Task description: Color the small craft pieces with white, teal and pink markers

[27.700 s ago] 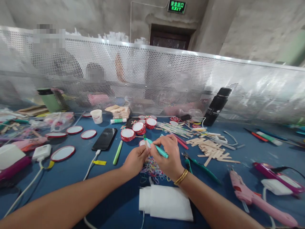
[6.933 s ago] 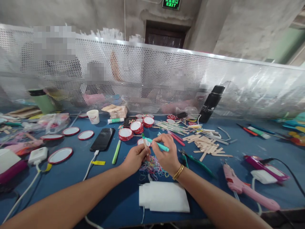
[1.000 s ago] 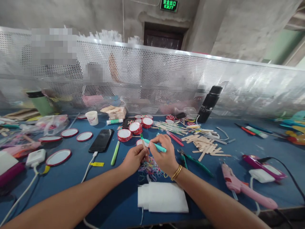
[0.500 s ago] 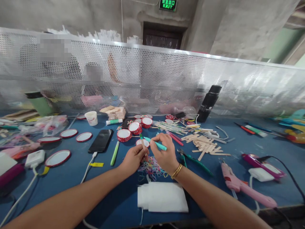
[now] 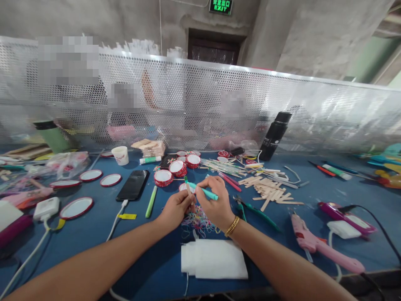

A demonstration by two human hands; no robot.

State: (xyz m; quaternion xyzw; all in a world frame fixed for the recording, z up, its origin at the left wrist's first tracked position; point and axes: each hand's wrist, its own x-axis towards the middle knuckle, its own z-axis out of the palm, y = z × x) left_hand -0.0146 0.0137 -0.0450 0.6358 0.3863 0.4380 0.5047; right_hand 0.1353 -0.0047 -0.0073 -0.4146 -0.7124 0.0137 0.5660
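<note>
My left hand [image 5: 176, 209] pinches a flat wooden craft stick [image 5: 188, 189] upright; its upper end is coloured green. In my right hand [image 5: 216, 205] is a turquoise marker [image 5: 208, 193], gripped like a pen. The marker's front end points left at the coloured end of the stick; whether it touches cannot be made out. Below both hands lies a tangle of colourful elastic bands or threads [image 5: 200, 221]. A round white disc with a red rim [image 5: 182, 187] sits partly hidden behind the stick. Left of my hands rests a light green marker [image 5: 151, 202].
Loose craft sticks [image 5: 269, 190] and green-handled pliers [image 5: 260, 215] lie to the right, with a pink glue gun [image 5: 322, 246] beyond. A black phone [image 5: 133, 185] is at left. Folded white cloth [image 5: 216, 259] lies in front. A perforated metal screen [image 5: 200, 100] closes the back; a black bottle [image 5: 275, 136] leans there.
My right hand and the turquoise marker have shifted very slightly, the marker's back end moving a little left. My left hand keeps the craft stick nearly still.
</note>
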